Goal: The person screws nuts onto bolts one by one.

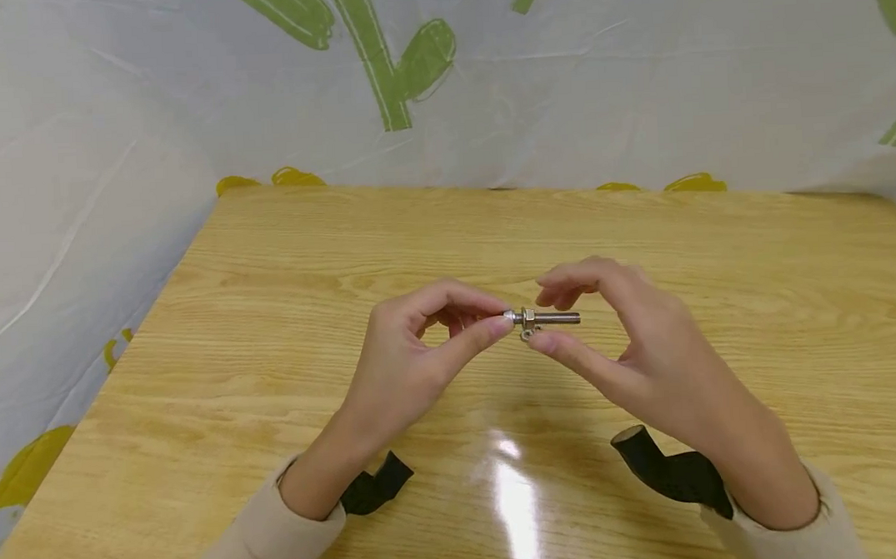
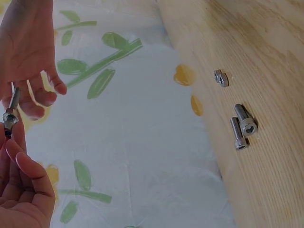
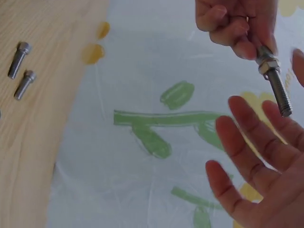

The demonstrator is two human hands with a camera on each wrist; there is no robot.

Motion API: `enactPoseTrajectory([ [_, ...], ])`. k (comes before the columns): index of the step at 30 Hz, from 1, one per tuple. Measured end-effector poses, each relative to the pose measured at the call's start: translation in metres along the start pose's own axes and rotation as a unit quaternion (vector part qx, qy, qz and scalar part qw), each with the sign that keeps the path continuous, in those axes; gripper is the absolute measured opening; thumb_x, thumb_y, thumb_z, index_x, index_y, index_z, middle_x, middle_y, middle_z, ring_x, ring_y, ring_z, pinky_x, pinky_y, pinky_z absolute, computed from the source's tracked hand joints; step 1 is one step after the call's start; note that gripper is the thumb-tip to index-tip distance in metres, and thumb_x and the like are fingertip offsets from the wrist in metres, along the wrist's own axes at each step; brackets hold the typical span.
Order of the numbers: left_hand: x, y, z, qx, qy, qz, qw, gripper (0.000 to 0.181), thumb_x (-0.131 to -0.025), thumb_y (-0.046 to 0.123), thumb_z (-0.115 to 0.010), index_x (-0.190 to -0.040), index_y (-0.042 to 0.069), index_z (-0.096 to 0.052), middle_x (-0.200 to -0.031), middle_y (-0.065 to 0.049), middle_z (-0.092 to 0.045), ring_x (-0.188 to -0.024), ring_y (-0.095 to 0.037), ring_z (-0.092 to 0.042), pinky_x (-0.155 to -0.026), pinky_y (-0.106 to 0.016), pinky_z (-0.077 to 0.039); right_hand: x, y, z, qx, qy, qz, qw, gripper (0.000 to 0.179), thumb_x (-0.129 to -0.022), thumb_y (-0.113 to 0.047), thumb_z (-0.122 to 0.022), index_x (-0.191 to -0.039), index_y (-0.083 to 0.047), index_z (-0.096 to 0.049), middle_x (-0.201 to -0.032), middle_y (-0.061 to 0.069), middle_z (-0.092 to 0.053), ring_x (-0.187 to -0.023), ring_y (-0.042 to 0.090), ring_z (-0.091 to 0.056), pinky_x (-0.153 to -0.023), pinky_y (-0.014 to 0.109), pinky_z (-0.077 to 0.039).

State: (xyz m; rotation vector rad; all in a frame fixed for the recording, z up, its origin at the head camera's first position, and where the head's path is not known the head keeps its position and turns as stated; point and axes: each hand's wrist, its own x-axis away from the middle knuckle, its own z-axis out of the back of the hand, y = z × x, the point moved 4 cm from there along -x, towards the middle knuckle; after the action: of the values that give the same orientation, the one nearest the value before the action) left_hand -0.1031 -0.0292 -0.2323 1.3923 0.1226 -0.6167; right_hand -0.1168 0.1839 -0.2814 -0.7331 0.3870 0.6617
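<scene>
My left hand [image 1: 413, 348] pinches a silver bolt [image 1: 560, 318] by its head end, between thumb and fingers, above the table. The bolt lies level, its threaded end towards the right. A hex nut [image 1: 529, 318] sits on it close to the head, and the right wrist view also shows this nut [image 3: 269, 66] with thread sticking out beyond it. My right hand [image 1: 657, 354] hovers around the threaded end, thumb and fingers apart. Its thumb tip is just below the nut in the head view, and the fingers are extended in the right wrist view.
Two loose nuts [image 2: 221, 78] lie on the wooden table [image 1: 304, 252]. Near them are a larger socket-head bolt [image 2: 245, 119] and a smaller one [image 2: 238, 134]. A white sheet [image 1: 560, 99] with green and yellow shapes hangs behind the table. Black straps [image 1: 666, 470] are at both wrists.
</scene>
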Motion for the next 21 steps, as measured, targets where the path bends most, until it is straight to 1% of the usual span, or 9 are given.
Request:
enactPoseTrajectory([
  [1, 0.0, 0.0, 0.0, 0.0, 0.001, 0.0, 1.0, 0.009, -0.083, 0.007, -0.069, -0.091, 0.006, -0.07, -0.082, -0.004, -0.07, -0.066, -0.013, -0.053, -0.062, -0.025, -0.047, -0.003, -0.012, 0.003, -0.012, 0.005, 0.004, 0.9999, 0.057, -0.077, -0.02, -0.077, -0.128, -0.022, -0.051, -0.112, -0.009, -0.06, -0.103, 0.014, -0.053, -0.088, 0.031, -0.04],
  [3, 0.0, -0.001, 0.001, 0.001, 0.0, -0.002, 1.0, 0.009, -0.083, 0.006, -0.069, -0.091, 0.005, -0.069, -0.083, -0.005, -0.07, -0.066, -0.013, -0.053, -0.063, -0.025, -0.047, -0.009, -0.035, 0.006, -0.041, 0.015, 0.021, 0.9988, 0.053, -0.078, -0.014, -0.076, -0.126, -0.017, -0.052, -0.111, -0.006, -0.061, -0.101, 0.013, -0.056, -0.09, 0.025, -0.042],
  [5, 0.0, -0.001, 0.001, 0.001, -0.002, -0.003, 1.0, 0.009, -0.083, 0.005, -0.069, -0.092, 0.004, -0.069, -0.083, -0.006, -0.07, -0.066, -0.013, -0.053, -0.063, -0.026, -0.047, -0.012, -0.05, 0.007, -0.06, 0.027, 0.038, 0.9971, 0.045, -0.08, -0.009, -0.072, -0.121, -0.013, -0.055, -0.109, -0.003, -0.062, -0.1, 0.013, -0.057, -0.089, 0.023, -0.044],
  [6, 0.0, -0.002, 0.0, 0.002, -0.003, -0.004, 1.0, 0.009, -0.083, 0.005, -0.069, -0.092, 0.004, -0.069, -0.083, -0.006, -0.07, -0.067, -0.013, -0.054, -0.063, -0.026, -0.047, -0.012, -0.054, 0.006, -0.07, 0.037, 0.05, 0.9956, 0.04, -0.081, -0.007, -0.071, -0.118, -0.01, -0.057, -0.108, -0.001, -0.063, -0.099, 0.014, -0.057, -0.089, 0.021, -0.044],
  [9, 0.0, -0.003, 0.0, 0.0, -0.005, -0.002, 1.0, 0.008, -0.083, 0.006, -0.069, -0.091, 0.004, -0.069, -0.083, -0.005, -0.069, -0.067, -0.013, -0.054, -0.063, -0.025, -0.047, -0.014, -0.061, 0.006, -0.086, 0.062, 0.067, 0.9921, 0.03, -0.083, -0.005, -0.069, -0.112, -0.005, -0.06, -0.104, 0.002, -0.064, -0.097, 0.012, -0.058, -0.088, 0.019, -0.045],
  [12, -0.001, -0.004, -0.002, -0.002, -0.007, 0.004, 1.0, 0.008, -0.083, 0.007, -0.069, -0.091, 0.005, -0.069, -0.082, -0.005, -0.069, -0.067, -0.013, -0.054, -0.062, -0.025, -0.047, -0.015, -0.065, 0.006, -0.084, 0.074, 0.065, 0.9916, 0.024, -0.088, -0.015, -0.065, -0.108, -0.003, -0.061, -0.101, 0.003, -0.064, -0.096, 0.01, -0.058, -0.087, 0.017, -0.045],
  [16, -0.001, -0.006, -0.002, -0.004, -0.005, 0.017, 0.9998, 0.007, -0.084, 0.009, -0.069, -0.091, 0.007, -0.07, -0.082, -0.002, -0.069, -0.067, -0.013, -0.054, -0.063, -0.025, -0.046, -0.017, -0.069, 0.005, -0.077, 0.082, 0.061, 0.9918, 0.032, -0.091, -0.029, -0.058, -0.105, -0.001, -0.062, -0.098, 0.005, -0.065, -0.096, 0.006, -0.059, -0.087, 0.015, -0.045],
  [18, -0.001, -0.007, -0.003, -0.004, -0.006, 0.019, 0.9998, 0.007, -0.084, 0.009, -0.069, -0.091, 0.007, -0.07, -0.082, -0.002, -0.069, -0.067, -0.013, -0.054, -0.063, -0.025, -0.046, -0.018, -0.069, 0.005, -0.076, 0.088, 0.063, 0.9912, 0.033, -0.091, -0.031, -0.057, -0.104, -0.001, -0.062, -0.097, 0.006, -0.065, -0.095, 0.005, -0.059, -0.086, 0.014, -0.045],
  [21, 0.0, -0.007, -0.002, -0.002, -0.009, 0.017, 0.9998, 0.007, -0.084, 0.009, -0.069, -0.091, 0.007, -0.07, -0.082, -0.003, -0.069, -0.067, -0.013, -0.053, -0.063, -0.025, -0.046, -0.018, -0.07, 0.004, -0.065, 0.086, 0.059, 0.9924, 0.033, -0.091, -0.031, -0.056, -0.103, -0.001, -0.062, -0.095, 0.005, -0.065, -0.094, 0.006, -0.058, -0.085, 0.013, -0.044],
])
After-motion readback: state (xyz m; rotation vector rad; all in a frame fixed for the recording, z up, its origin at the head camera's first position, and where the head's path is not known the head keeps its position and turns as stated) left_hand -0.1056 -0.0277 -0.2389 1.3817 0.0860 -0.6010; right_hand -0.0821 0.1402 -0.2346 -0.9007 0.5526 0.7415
